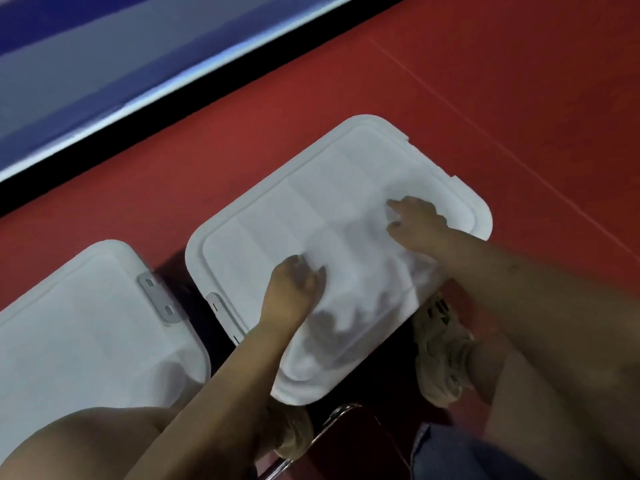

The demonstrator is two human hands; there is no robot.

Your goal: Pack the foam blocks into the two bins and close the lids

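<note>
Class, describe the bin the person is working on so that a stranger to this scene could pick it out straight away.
On the red floor stand two white bins with lids on. The one meant is the right bin, in the middle of the view, beside the shoe. Unlike the left bin, which nobody touches, it has the left hand and right hand pressing on its lid.

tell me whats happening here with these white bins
A person presses both hands on the lid of the right bin: the left hand near its front edge, the right hand further back. The left bin beside it has its lid on too. Both stand on a red floor. No foam blocks are in sight.
</note>
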